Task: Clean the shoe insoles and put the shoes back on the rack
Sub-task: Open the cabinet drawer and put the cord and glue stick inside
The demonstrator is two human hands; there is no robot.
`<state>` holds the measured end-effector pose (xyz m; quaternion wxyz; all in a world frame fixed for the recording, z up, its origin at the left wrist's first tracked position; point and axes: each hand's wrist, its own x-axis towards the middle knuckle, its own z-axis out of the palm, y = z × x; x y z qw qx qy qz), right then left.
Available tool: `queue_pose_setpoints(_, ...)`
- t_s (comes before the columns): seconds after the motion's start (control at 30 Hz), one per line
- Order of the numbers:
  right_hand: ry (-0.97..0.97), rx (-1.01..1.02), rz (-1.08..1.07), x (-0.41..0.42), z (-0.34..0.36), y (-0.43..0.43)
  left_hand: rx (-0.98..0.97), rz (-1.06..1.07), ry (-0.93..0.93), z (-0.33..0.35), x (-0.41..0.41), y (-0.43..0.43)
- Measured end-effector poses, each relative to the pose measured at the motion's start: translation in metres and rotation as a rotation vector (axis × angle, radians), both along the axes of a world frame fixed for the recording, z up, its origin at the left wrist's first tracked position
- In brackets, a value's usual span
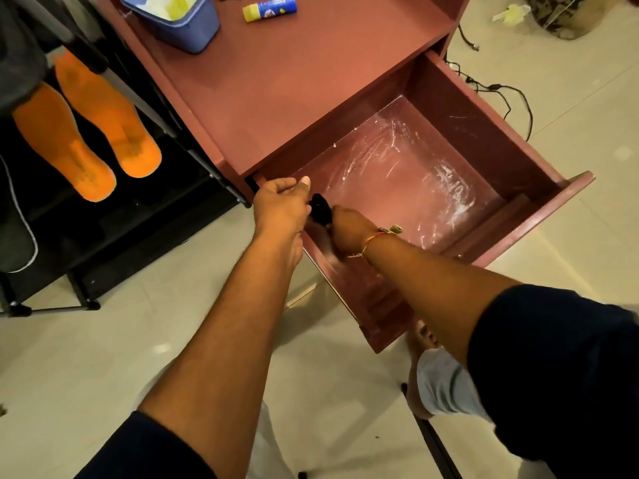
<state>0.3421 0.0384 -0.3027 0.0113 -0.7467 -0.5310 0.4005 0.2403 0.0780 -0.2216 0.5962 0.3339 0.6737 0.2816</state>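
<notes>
A person is looking down at a reddish-brown table (294,84) whose drawer (539,216) is standing pulled out, its scuffed bottom showing white streaks. Both bare hands are meeting at the drawer's near left corner. The left hand (281,205) is curling its fingers, thumb lying across the top, and its grip is closing on a small black thing (320,209) at the drawer's edge. The right hand (347,228), wearing a thread band (375,238) at the wrist, is reaching down inside the drawer to the same black thing; its fingers are hiding below the hand, so I cannot tell whether its grip is wide or narrow.

To the left, two orange insoles (103,112) are lying side by side on a black shoe rack (148,233), well apart from the hands. A grey shoe (14,236) is sitting on the rack at the far left edge. On the table's far end, a blue tub (186,29) and a yellow and blue tube (269,7) are resting. Dark cables (498,88) are trailing over the pale tiled floor (103,340) at right.
</notes>
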Motion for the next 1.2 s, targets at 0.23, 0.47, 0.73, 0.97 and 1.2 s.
queue_pose_setpoints(0.23, -0.157, 0.116, 0.021, -0.024, -0.037, -0.002, -0.031, -0.041, 0.003, -0.001, -0.008, 0.007)
queue_pose_setpoints(0.47, -0.117, 0.02, 0.043, -0.003, -0.016, -0.022, 0.02, -0.034, 0.044, 0.01, -0.01, 0.005)
queue_pose_setpoints(0.73, -0.368, 0.343, -0.023, 0.032, 0.076, -0.006, 0.221, 0.024, -0.038, 0.031, -0.006, 0.006)
queue_pose_setpoints(0.97, -0.325, 0.814, -0.019, 0.052, 0.133, 0.107, 0.228, 0.145, -0.175, 0.04, -0.003, 0.016)
queue_pose_setpoints(1.2, -0.361, 0.535, 0.14, 0.078, 0.115, 0.218, 0.111, 0.21, -0.302, 0.036, -0.006, 0.022)
